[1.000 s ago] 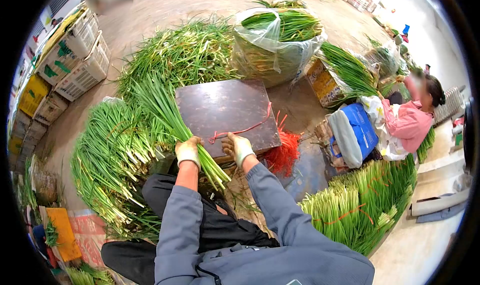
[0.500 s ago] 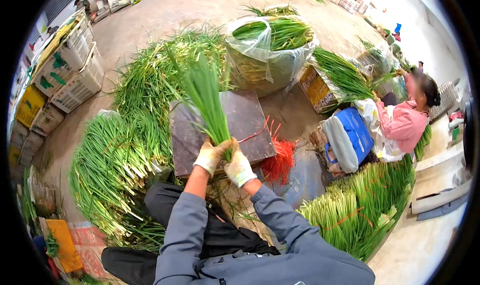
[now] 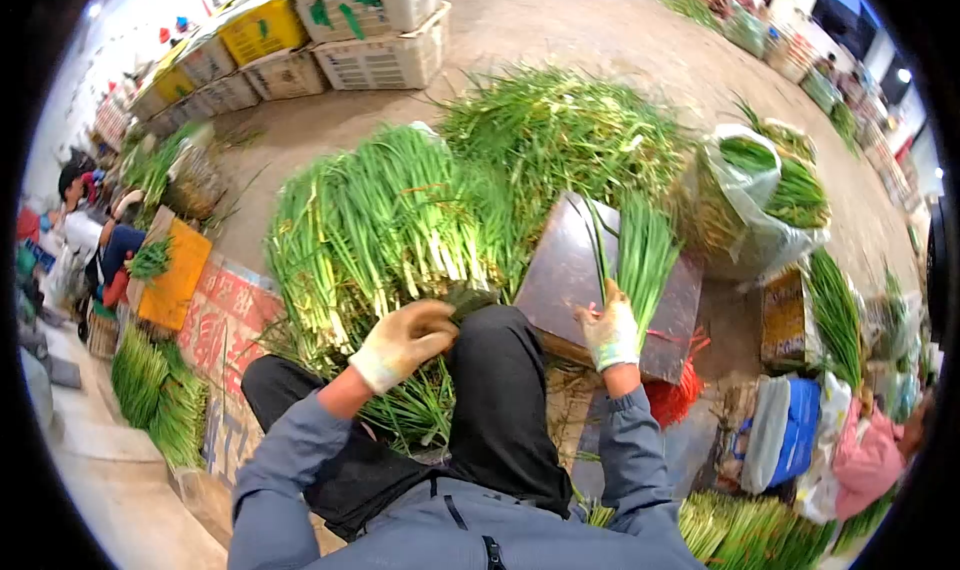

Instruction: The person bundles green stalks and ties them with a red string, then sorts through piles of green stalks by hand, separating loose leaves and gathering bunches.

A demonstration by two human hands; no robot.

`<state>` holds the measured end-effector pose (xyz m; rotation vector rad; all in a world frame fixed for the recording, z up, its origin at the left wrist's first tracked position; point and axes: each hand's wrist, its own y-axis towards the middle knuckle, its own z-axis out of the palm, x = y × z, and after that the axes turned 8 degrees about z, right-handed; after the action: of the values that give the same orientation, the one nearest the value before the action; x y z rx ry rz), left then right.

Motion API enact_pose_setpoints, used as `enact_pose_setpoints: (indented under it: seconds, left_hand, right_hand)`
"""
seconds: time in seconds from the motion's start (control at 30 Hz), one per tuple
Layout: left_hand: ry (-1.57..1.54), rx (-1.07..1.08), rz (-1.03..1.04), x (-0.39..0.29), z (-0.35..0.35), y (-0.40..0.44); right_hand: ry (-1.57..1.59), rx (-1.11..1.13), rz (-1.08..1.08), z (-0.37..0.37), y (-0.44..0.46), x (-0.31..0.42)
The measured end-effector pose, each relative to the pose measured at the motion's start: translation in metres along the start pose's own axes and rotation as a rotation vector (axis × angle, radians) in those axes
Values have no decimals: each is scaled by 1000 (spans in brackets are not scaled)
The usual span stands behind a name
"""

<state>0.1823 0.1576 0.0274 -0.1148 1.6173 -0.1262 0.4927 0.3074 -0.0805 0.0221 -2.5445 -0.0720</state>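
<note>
My right hand [image 3: 610, 332], in a pale stained work glove, is closed around the lower end of a bunch of garlic chives [image 3: 647, 250]. The leaves point away from me over a dark board-topped box [image 3: 555, 260]; a few stand apart from the bunch. My left hand [image 3: 405, 343], gloved too, hovers above my lap at the near edge of a large pile of garlic chives [image 3: 385, 210]. Its fingers are bent and slightly spread, with nothing visible in them. Red ties [image 3: 675, 395] hang at the box's right side.
Another heap of loose greens [image 3: 570, 130] lies behind the box. A clear plastic bag of greens [image 3: 740, 210] stands to the right, near a blue bag [image 3: 797, 430] and a person in pink [image 3: 868, 460]. Stacked white crates [image 3: 385, 60] stand at the back left.
My view has turned left. My left hand has let go of the bunch and moved left to the pile, while my right hand keeps the chives, now lower over the board.
</note>
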Motion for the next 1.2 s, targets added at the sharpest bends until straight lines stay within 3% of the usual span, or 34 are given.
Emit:
enact_pose_setpoints:
  seconds: [0.03,0.07,0.23,0.27,0.4,0.43,0.5,0.57,0.63,0.7,0.73,0.8,0.83,0.87,0.9,0.97,1.0,1.03,1.1,1.13,1.17,1.2]
  left_hand:
    - [40,-26,-16,-5,-18,-27]
    - [58,-57,-34,1,-35,-52]
    - [-184,-225,-166,-13,-63,-191]
    - [-258,-291,-159,-6,-62,-218]
    - [-821,-522,-22,72,-32,-269]
    - [-643,-545,-59,31,-11,-254]
    - [-710,-355,-8,26,-11,-234]
    - [-453,-188,26,1,-20,-210]
    - [-323,-78,-86,-12,-40,-181]
    - [3,26,10,-17,-56,-161]
    - [330,0,78,-28,-64,-152]
    - [361,-147,189,-22,-90,-147]
    - [228,-253,131,-7,-109,-143]
    - [443,-316,106,4,-139,-141]
    - [141,-566,125,20,-156,-138]
    - [-51,-822,84,52,-204,-131]
    - [-197,-957,-14,79,-229,-125]
    - [-224,-1052,29,107,-244,-122]
    - [-1,-1117,-20,135,-250,-118]
    - [95,-1124,-81,178,-263,-109]
    - [146,-1091,-204,186,-260,-104]
    - [198,-1048,-325,192,-255,-100]
  right_hand:
    - [99,86,-36,5,2,20]
    - [186,44,-207,12,1,37]
    - [236,251,-400,16,-17,142]
    - [211,222,-498,21,-21,155]
    - [85,527,-592,43,-43,208]
    - [225,635,-584,68,-46,208]
    - [100,735,-666,68,-62,236]
    - [187,830,-694,83,-70,238]
    - [145,837,-740,109,-73,233]
    - [64,805,-783,116,-74,224]
    - [84,783,-840,129,-70,214]
    - [40,868,-745,118,-80,213]
    - [67,837,-728,122,-78,213]
    - [59,886,-678,124,-81,216]
    - [42,919,-628,126,-85,222]
    - [2,954,-589,141,-91,240]
    - [-15,869,-710,142,-99,256]
    - [16,841,-685,151,-106,272]
    - [82,785,-636,169,-120,305]
    - [-39,793,-513,179,-126,325]
    - [-153,798,-384,189,-131,339]
    - [-108,772,-393,222,-132,335]
